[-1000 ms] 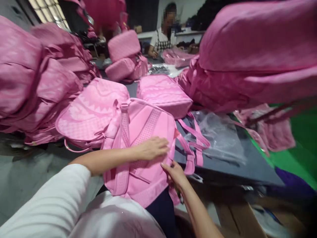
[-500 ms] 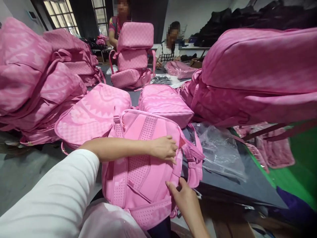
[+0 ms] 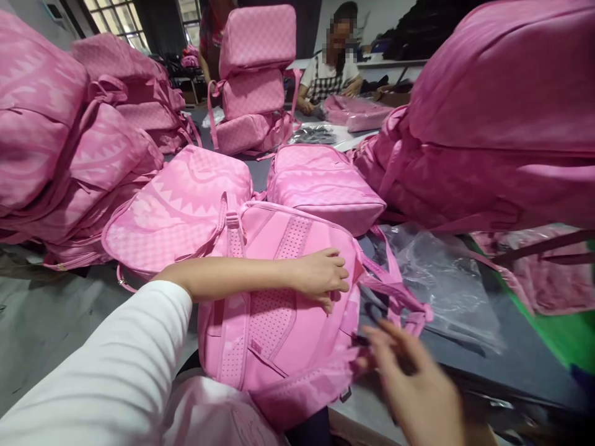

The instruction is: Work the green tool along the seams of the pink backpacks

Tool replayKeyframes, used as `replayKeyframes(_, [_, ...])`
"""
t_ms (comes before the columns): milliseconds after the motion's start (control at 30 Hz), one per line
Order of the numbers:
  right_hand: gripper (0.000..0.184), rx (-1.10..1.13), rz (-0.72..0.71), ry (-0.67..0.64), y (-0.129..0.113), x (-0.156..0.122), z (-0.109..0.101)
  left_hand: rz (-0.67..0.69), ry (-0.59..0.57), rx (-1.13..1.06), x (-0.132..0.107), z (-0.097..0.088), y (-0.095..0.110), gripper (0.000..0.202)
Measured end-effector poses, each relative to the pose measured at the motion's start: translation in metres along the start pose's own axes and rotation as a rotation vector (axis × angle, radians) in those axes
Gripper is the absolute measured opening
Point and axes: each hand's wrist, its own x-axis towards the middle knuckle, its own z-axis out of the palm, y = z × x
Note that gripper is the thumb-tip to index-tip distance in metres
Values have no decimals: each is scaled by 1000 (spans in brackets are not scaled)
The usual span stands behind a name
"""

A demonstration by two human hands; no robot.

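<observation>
A pink backpack (image 3: pixel 320 310) lies in front of me with its padded back panel and perforated straps facing up. My left hand (image 3: pixel 321 275) rests on the panel's right part, fingers spread and slightly bent. At the lower right, my right hand (image 3: pixel 413 378) is blurred by motion, with its fingers closed at the end of the lower shoulder strap (image 3: pixel 302 384). That strap end is smeared too, and the fingertips are partly hidden. Another loose strap (image 3: pixel 400 297) hangs off the bag's right side.
Beyond lie two pink bags (image 3: pixel 181 204) (image 3: pixel 325 183). Pink backpacks are piled at left (image 3: pixel 106 148), stacked at the back (image 3: pixel 258 40) and heaped at right (image 3: pixel 502 111). Clear plastic (image 3: pixel 441 285) covers part of the grey table. A co-worker (image 3: pixel 332 74) sits across, near a wrapped pink bag (image 3: pixel 356 111).
My right hand has moved right and toward me, and the lower strap's end has shifted right with it. My left hand stays on the panel. The view has shifted somewhat.
</observation>
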Motion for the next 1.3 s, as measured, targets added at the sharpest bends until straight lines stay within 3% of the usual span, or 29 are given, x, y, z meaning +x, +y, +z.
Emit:
replayKeyframes(67, [34,329,-158,260,-30,1,0,-19,6,-34,-3,3,0,41])
replayKeyframes(133, [26,560,-355,502,-49,8,15,-32,17,-70,-8,4,0,42])
replayKeyframes(200, [29,642,-453,526,-50,23,40,-53,50,-92,-14,6,1,41])
replayKeyframes(333, [27,609,-352,322,1,52,70,-62,124,-85,-21,14,-3,39])
replayKeyframes(433, [35,460,-317,210,37,49,61,-54,107,-62,-17,15,-3,40])
replayKeyframes(500, [43,400,-278,144,45,40,47,-76,67,-40,-13,13,-1,38])
replayKeyframes(600, [47,425,-158,88,38,31,30,-103,29,-16,-8,13,3,33])
replayKeyframes(700, [37,383,-94,49,23,31,31,-90,80,-68,-12,22,3,32])
replayKeyframes(867, [40,384,-118,124,18,38,55,-50,234,-149,-25,43,1,43])
replayKeyframes(1000, [35,338,-131,153,20,41,63,-27,296,-133,-26,48,0,47])
replayKeyframes(1300, [31,289,-162,184,25,45,66,-20,320,-89,-26,51,0,42])
